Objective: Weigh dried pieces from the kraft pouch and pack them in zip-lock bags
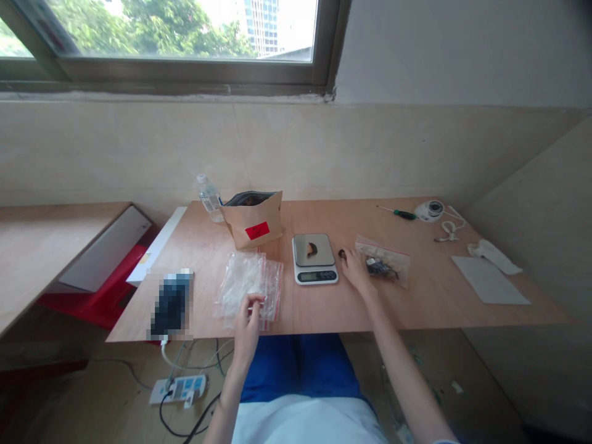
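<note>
Item, scale (316, 263): mid-table, platform and display facing up; reading too small to tell.

Item, first piece (311, 250): dark with a pale face, perhaps dried mushroom; lying on the scale platform, untouched by either hand.

Item, second piece (341, 253): dark, small; at the right fingertips, just beside the scale, off the platform. Lifted or resting on the table (342, 216), impossible to tell.

Right hand (354, 269): thumb and fingers apparently pinched on the second piece; wrist near the filled bag (398, 271), a zip bag with dark contents.

Left hand (251, 307): fingers curled, thumb near forefinger, over the lower part of the flat bags (243, 271); grip on a bag edge, or none, impossible to tell.

Behind the flat bags: paper pouch (245, 227), upright, mouth open, red label in front; bottle (211, 200) just beside.

Step in hand, by judgement: handling of single pieces at the scale. Called for by the next move, by judgement: a light pinch on the second piece, and clearance from the scale's edge to avoid a nudge.
</note>
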Available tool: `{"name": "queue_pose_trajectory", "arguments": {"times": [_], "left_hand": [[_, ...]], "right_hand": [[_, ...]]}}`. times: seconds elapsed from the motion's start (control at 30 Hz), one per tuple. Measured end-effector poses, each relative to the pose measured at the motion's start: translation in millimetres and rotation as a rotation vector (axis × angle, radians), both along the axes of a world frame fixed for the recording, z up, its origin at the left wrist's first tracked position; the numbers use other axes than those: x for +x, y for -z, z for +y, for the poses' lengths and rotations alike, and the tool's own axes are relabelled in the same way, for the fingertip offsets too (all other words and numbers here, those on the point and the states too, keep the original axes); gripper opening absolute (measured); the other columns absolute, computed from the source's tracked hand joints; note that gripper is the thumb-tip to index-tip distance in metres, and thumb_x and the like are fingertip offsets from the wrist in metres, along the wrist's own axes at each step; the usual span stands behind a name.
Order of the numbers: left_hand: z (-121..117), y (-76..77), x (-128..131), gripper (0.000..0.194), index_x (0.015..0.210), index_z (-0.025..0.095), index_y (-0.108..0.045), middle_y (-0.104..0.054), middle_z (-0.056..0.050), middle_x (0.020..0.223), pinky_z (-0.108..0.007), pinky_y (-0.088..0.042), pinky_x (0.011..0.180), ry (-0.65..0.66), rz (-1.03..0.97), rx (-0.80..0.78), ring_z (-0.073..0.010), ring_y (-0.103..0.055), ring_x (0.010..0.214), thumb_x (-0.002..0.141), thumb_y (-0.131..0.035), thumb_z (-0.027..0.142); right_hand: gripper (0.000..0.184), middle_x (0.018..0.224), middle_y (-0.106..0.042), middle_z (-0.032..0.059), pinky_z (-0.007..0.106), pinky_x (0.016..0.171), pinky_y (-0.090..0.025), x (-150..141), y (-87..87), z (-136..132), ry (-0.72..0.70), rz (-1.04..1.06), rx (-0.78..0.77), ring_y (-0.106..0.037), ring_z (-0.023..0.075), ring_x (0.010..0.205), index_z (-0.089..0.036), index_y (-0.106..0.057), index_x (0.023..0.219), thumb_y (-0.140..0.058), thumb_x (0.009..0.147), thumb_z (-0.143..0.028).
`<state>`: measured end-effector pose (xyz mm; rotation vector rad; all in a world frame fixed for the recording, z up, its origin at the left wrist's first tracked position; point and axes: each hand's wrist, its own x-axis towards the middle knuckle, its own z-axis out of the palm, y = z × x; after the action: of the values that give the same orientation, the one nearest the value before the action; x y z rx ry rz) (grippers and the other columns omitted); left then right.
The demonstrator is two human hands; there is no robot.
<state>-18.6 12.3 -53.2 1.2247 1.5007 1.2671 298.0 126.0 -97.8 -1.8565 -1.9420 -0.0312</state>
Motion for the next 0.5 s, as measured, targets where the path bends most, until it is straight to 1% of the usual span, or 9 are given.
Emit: {"name": "queue_pose_trajectory", "arguments": {"times": [0.07, 0.13, 0.2, 0.27, 0.3, 0.37, 0.43, 0.5], "left_hand": [[4.1, -2.6, 3.4, 0.016, 0.087, 0.021, -0.059, -0.06, -0.003, 0.088, -0.027, -0.042, 0.07, 0.012, 0.015, 0.025, -0.0171, -0.056, 0.081, 0.085, -0.046, 0.029], [9.5, -6.0, 7.2, 0.017, 0.087, 0.02, -0.059, -0.06, -0.002, 0.088, -0.028, -0.043, 0.07, 0.008, 0.034, 0.048, -0.0162, -0.057, 0.079, 0.085, -0.044, 0.029], [17.7, -10.9, 10.3, 0.017, 0.087, 0.02, -0.058, -0.06, -0.002, 0.087, -0.028, -0.043, 0.07, -0.006, 0.069, 0.084, -0.0157, -0.057, 0.078, 0.085, -0.043, 0.028], [30.5, -19.3, 12.4, 0.017, 0.088, 0.02, -0.058, -0.061, -0.003, 0.088, -0.029, -0.044, 0.072, -0.028, 0.125, 0.152, -0.0158, -0.058, 0.079, 0.085, -0.042, 0.027], [39.2, -25.5, 13.1, 0.017, 0.089, 0.02, -0.058, -0.061, -0.003, 0.089, -0.029, -0.045, 0.073, -0.042, 0.16, 0.202, -0.0161, -0.058, 0.081, 0.086, -0.042, 0.026], [61.3, -42.9, 13.4, 0.017, 0.091, 0.02, -0.057, -0.061, -0.004, 0.092, -0.03, -0.045, 0.078, -0.096, 0.241, 0.337, -0.0166, -0.058, 0.086, 0.086, -0.041, 0.024], [88.6, -66.3, 12.4, 0.02, 0.099, 0.02, -0.057, -0.06, -0.006, 0.099, -0.031, -0.044, 0.082, -0.152, 0.334, 0.486, -0.0171, -0.056, 0.092, 0.087, -0.04, 0.021], [118.8, -92.4, 9.8, 0.024, 0.105, 0.019, -0.055, -0.058, -0.008, 0.104, -0.033, -0.043, 0.087, -0.185, 0.448, 0.604, -0.0184, -0.054, 0.098, 0.086, -0.04, 0.017]], "right_hand": [[0.039, 0.113, -0.061, 0.0153, 0.044, 0.091, -0.037, 4.9, 3.0, 0.6, -0.015, -0.029, -0.033, -0.053, 0.029, 0.104, -0.012, -0.053, 0.12, -0.037, 0.085, -0.014], [0.036, 0.108, -0.063, 0.0155, 0.045, 0.089, -0.038, 5.1, 1.5, 4.2, -0.013, -0.012, -0.019, -0.055, 0.0295, 0.1, -0.013, -0.056, 0.116, -0.038, 0.086, -0.017], [0.035, 0.107, -0.064, 0.0156, 0.044, 0.087, -0.04, 1.0, -4.4, 11.6, 0.009, 0.075, 0.035, -0.056, 0.0293, 0.098, -0.013, -0.057, 0.115, -0.04, 0.086, -0.021], [0.036, 0.108, -0.064, 0.0155, 0.042, 0.086, -0.041, -8.1, -13.1, 21.9, 0.03, 0.208, 0.112, -0.057, 0.0282, 0.098, -0.014, -0.057, 0.116, -0.042, 0.085, -0.026], [0.037, 0.11, -0.063, 0.0154, 0.042, 0.087, -0.042, -14.5, -17.7, 27.3, 0.024, 0.265, 0.138, -0.057, 0.0277, 0.099, -0.014, -0.057, 0.117, -0.043, 0.085, -0.028], [0.039, 0.11, -0.063, 0.0156, 0.042, 0.088, -0.043, -28.9, -25.4, 35.7, -0.022, 0.316, 0.136, -0.056, 0.0276, 0.101, -0.013, -0.057, 0.117, -0.044, 0.085, -0.032], [0.041, 0.108, -0.063, 0.0159, 0.044, 0.089, -0.042, -41.8, -29.3, 37.3, -0.07, 0.306, 0.095, -0.055, 0.0289, 0.102, -0.013, -0.057, 0.118, -0.045, 0.086, -0.035], [0.043, 0.111, -0.061, 0.0163, 0.046, 0.091, -0.041, -49.1, -27.6, 29.1, -0.064, 0.321, 0.106, -0.053, 0.0295, 0.105, -0.013, -0.054, 0.121, -0.044, 0.087, -0.038]]}}
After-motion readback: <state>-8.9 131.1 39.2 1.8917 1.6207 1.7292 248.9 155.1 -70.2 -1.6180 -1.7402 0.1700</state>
